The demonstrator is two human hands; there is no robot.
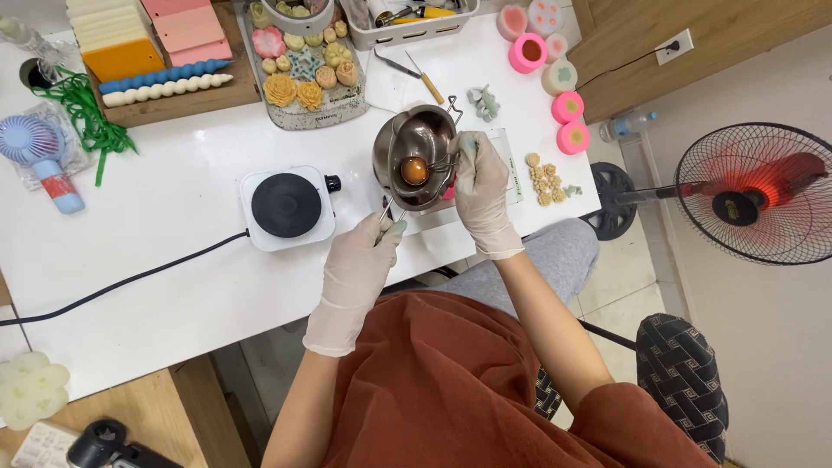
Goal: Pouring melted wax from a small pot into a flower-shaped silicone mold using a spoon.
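Both hands gripping: left hand [362, 260] holding melting pot [416, 156] handle, right hand [479, 186] tilting it, orange wax [414, 171] remaining, pour unfinished.

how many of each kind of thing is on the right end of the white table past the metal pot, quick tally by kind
Round pink and cream moulds: 7
Grey-green flower piece: 1
Cluster of small tan flower pieces: 1
Total: 9
The left hand holds the metal pot by its handle; the right hand holds it at the rim.

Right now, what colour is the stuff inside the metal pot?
Amber-orange liquid, seen best in the head view.
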